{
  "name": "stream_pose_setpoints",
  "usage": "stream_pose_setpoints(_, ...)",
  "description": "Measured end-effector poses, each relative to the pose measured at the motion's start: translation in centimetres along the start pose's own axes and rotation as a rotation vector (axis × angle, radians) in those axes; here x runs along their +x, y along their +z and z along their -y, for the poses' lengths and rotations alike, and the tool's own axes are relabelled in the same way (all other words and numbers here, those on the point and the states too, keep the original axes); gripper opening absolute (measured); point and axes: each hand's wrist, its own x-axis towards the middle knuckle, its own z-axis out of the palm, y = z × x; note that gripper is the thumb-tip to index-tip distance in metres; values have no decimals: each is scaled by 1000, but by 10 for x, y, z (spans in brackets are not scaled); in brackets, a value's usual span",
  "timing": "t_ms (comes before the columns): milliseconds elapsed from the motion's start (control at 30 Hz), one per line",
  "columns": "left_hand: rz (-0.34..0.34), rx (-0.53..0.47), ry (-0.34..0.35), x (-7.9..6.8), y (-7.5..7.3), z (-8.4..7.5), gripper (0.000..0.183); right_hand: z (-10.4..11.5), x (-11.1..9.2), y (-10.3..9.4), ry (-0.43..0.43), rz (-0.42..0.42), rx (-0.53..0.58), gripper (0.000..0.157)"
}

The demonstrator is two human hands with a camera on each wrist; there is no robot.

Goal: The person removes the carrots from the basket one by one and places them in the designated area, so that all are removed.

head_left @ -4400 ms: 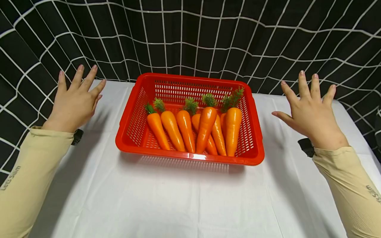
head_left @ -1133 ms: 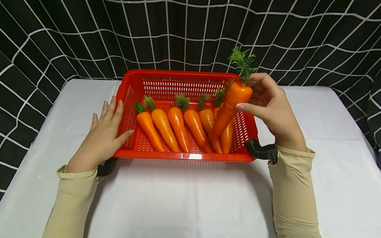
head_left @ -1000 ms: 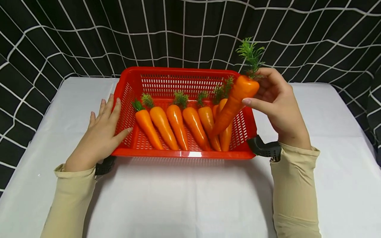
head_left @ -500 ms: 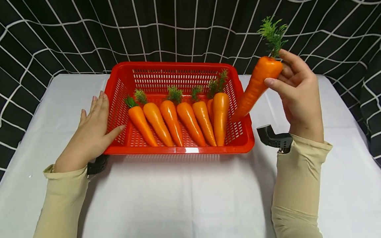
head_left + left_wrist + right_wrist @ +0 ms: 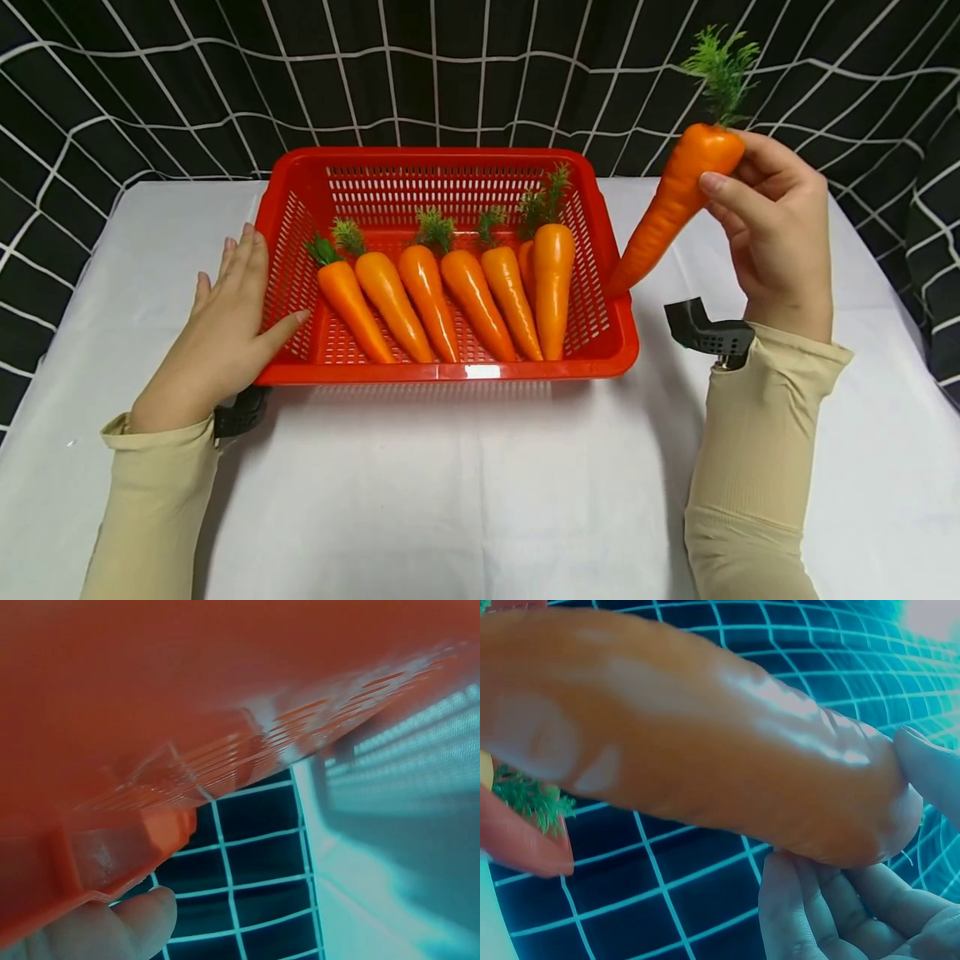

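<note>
White-covered bench (image 5: 390, 500); black, white-gridded cloth (image 5: 457, 83) behind. Red basket (image 5: 375, 372) of carrots (image 5: 429, 292) on top. Left fingers (image 5: 243, 265) straight, thumb (image 5: 279, 331) spread, against basket; right fingers (image 5: 761, 150) pinching single carrot (image 5: 675, 196).

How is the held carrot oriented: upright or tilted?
Tilted. In the head view, the right hand holds the carrot aslant, its leafy top higher and further right than its tip.

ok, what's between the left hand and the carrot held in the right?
The red basket and the other carrots lying in it, per the head view.
</note>
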Motion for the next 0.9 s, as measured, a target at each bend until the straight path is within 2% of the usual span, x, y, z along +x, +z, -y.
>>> stream_pose_setpoints(367, -15, -6, -12, 0, -1, 4, 84, 4, 5, -8, -9, -109, -44, 26)
stream_pose_setpoints(600, -7, -4, -17, -1, 2, 2, 85, 1, 3, -14, 20, -98, -81, 27)
stream_pose_setpoints(900, -21, 8, -4, 2, 0, -1, 84, -1, 5, -16, 9, -64, -99, 28)
